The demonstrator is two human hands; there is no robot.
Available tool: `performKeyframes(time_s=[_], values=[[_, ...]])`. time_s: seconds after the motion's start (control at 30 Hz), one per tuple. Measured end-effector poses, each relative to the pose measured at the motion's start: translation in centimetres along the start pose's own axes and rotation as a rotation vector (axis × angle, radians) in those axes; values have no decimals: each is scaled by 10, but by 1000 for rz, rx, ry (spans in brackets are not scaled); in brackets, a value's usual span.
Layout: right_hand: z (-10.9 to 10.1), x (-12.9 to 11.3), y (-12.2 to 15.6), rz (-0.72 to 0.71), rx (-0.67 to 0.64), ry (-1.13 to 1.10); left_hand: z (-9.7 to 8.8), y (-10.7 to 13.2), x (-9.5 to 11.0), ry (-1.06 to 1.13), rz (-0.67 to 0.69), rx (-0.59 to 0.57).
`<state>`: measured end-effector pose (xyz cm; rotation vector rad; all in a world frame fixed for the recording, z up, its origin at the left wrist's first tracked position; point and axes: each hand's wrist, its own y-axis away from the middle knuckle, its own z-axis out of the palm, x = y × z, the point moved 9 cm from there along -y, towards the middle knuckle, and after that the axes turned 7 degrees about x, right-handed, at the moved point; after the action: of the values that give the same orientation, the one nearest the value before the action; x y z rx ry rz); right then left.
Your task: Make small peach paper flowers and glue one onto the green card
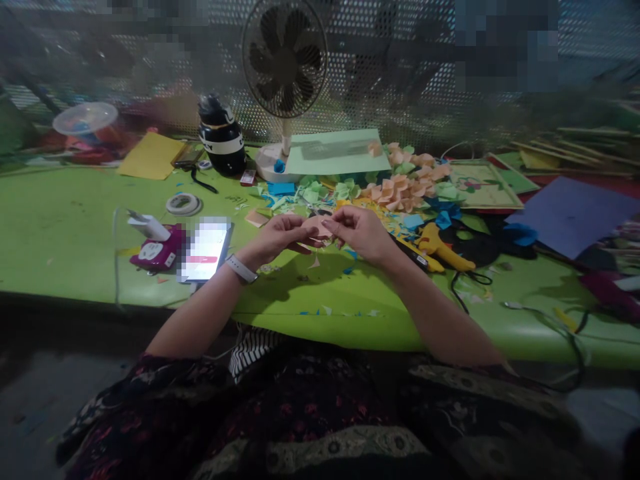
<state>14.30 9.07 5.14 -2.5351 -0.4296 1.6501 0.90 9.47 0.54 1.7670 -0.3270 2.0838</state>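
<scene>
My left hand and my right hand meet above the green table, both pinching a small pink paper piece between their fingertips. A white watch sits on my left wrist. Just behind my hands lies a heap of folded pink paper pieces mixed with green paper pieces and blue scraps. A yellow glue gun lies right of my right hand.
A phone and a pink tape dispenser lie left of my hands. A table fan, a dark bottle, a tape roll, a yellow sheet, a green sheet and a blue sheet stand farther back.
</scene>
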Motion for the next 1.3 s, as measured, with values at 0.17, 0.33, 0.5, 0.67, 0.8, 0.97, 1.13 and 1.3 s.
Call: performKeyframes(time_s=[0.17,0.33,0.5,0.67,0.8,0.97,1.13,1.3], values=[[-2,-2,0,-2,31,-62,-11,-2,1,-8,-5,91],[-2,0,-1,27,25,-97,-13,-1,5,-24,6,97],[-1,1,-1,58,14,-106,-14,-1,5,-62,2,125],[0,0,-1,75,-10,-127,-13,0,7,-66,21,127],[3,-1,-1,73,-48,-170,-13,0,10,-39,51,125],[4,1,0,99,-79,-186,-14,0,10,-68,54,134],[5,5,-2,128,-94,-193,-14,0,9,-91,58,127],[6,7,-3,148,-103,-191,-15,1,8,-93,64,130]])
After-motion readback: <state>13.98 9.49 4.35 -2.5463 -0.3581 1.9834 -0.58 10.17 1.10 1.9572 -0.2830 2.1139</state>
